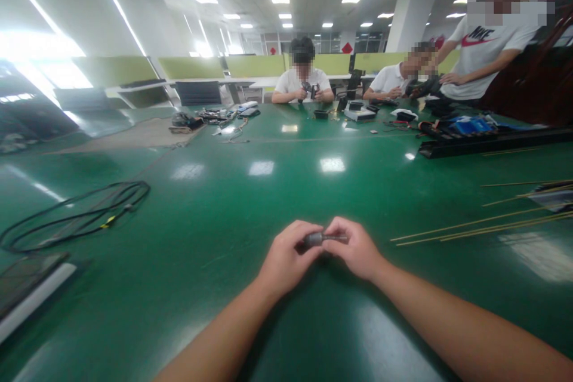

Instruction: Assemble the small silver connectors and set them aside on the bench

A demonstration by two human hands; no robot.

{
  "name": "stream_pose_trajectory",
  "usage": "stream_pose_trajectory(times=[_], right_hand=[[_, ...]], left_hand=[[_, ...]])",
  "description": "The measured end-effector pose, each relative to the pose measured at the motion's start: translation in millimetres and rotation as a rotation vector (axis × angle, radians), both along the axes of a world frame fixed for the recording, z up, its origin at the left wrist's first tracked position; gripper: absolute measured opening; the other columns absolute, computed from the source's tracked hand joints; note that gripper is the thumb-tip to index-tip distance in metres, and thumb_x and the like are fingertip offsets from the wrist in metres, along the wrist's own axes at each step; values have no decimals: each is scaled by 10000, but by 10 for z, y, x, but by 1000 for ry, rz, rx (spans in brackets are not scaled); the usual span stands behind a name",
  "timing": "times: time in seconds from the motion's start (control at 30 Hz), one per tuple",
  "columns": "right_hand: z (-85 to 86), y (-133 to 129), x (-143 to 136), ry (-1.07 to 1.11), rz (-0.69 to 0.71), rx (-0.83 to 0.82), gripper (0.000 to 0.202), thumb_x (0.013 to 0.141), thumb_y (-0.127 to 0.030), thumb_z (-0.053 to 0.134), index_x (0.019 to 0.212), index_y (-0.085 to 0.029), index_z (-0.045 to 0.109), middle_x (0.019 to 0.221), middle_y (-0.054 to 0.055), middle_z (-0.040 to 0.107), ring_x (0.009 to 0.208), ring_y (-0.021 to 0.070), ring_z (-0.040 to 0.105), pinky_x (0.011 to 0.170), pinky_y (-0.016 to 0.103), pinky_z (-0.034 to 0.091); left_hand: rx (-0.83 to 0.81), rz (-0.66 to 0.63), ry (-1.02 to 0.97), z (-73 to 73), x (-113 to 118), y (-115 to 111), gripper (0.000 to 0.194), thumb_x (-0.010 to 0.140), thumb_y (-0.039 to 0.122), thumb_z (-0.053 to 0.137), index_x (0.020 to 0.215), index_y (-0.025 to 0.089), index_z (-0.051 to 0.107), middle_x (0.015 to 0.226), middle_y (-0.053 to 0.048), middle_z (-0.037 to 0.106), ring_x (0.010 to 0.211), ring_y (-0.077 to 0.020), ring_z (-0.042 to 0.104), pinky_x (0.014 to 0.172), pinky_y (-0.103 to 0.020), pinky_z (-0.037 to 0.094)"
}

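Note:
Close above the green table's near half, both hands meet around a small grey metal cylinder (314,239) with a thin rod sticking out on its right. My left hand (286,255) is closed round the cylinder's body, thumb below and fingers above. On the other side, my right hand (356,249) pinches the thin rod between thumb and fingers. The cylinder's left end is hidden by the left hand. Its exact kind is too small to make out.
Thin brass-coloured rods (474,228) lie to the right. A black cable coil (85,215) and a dark flat panel (31,286) lie left. Farther back are a black rail (487,142) and scattered parts (215,114). Several people sit or stand across the green table (215,209).

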State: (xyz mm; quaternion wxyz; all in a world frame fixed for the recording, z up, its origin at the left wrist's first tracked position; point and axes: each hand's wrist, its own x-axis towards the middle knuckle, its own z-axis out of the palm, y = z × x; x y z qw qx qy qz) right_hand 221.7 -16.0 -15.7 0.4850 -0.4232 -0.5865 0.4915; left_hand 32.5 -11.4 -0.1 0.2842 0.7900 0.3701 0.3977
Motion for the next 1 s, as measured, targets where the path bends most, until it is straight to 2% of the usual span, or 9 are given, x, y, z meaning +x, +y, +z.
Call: stream_pose_trajectory(times=[1.0], right_hand=[[30, -16, 7, 19, 5, -40, 148, 752, -263, 688, 747, -195, 556, 618, -43, 575, 559, 132, 531, 567, 253, 403]], left_hand=[[49, 34, -1, 53, -2, -12, 227, 858, 234, 709, 1084, 212, 698, 1014, -73, 696, 919, -203, 642, 833, -334, 516]])
